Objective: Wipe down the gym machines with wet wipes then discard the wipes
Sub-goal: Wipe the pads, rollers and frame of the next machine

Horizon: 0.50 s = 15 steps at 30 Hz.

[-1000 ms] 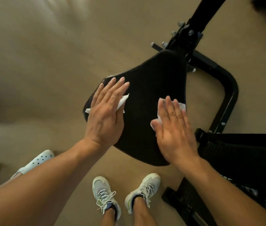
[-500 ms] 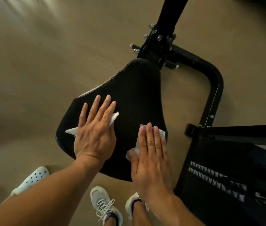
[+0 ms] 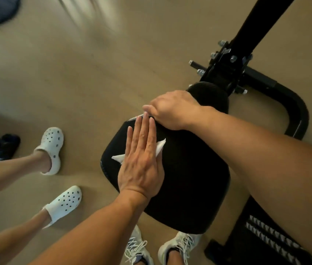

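Nearby, white clogs (image 3: 52, 148) stand beside the black seat (image 3: 189, 178).

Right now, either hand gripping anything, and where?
Left hand presses white wet wipe flat on black padded seat. Right hand curls over seat's edge; its wipe barely shows.

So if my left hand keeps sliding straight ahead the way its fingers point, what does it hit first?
Most likely your right hand: the left hand's fingertips already almost touch it at the seat's far left edge.

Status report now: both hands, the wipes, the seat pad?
Left hand flat on wet wipe, mid seat pad. Right hand curled over pad's far edge; its wipe barely visible. No obstruction.
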Tool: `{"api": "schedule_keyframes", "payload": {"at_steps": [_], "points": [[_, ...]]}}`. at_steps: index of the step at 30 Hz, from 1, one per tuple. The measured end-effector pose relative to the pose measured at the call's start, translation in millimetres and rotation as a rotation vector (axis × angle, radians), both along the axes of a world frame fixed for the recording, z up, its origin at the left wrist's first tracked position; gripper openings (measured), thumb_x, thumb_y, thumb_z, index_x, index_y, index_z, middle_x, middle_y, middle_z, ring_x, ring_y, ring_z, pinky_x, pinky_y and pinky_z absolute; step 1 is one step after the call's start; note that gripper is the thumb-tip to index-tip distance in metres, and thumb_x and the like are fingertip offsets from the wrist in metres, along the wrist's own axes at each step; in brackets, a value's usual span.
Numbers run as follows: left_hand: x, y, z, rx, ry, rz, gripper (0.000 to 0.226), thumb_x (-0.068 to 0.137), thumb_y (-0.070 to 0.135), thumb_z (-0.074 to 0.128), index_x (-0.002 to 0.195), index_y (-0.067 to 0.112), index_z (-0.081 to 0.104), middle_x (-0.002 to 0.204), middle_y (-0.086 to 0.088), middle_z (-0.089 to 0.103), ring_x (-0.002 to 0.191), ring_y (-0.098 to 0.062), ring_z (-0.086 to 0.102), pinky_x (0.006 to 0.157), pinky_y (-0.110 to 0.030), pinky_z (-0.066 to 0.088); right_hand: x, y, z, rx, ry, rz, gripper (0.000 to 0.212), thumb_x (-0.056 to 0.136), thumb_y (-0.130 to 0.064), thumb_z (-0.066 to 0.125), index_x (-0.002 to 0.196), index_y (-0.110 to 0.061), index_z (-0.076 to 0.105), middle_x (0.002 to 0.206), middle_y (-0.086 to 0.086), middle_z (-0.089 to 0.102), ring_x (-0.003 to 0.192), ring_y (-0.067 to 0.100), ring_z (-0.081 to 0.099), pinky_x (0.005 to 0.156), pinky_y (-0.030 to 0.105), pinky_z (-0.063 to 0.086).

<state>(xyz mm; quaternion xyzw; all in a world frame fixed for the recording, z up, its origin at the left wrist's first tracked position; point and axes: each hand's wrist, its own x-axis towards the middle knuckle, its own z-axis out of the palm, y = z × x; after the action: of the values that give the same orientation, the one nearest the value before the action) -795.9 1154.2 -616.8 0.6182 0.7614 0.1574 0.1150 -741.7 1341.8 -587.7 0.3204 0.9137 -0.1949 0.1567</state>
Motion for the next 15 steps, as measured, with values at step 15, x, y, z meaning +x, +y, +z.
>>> {"api": "schedule_keyframes", "payload": {"at_steps": [15], "points": [[3,4,3,-0.104,0.088,0.217,0.087,0.097,0.055,0.03,0.159,0.003,-0.002,0.169,-0.013,-0.001,0.156,-0.029,-0.002,0.124,-0.054,0.011,5,-34,-9,0.01,0.2,0.245,0.049,0.111,-0.039,0.024,0.157,-0.022,0.033,0.15,-0.001,0.051,0.14,0.017,0.043,0.12,0.031,0.021]]}}
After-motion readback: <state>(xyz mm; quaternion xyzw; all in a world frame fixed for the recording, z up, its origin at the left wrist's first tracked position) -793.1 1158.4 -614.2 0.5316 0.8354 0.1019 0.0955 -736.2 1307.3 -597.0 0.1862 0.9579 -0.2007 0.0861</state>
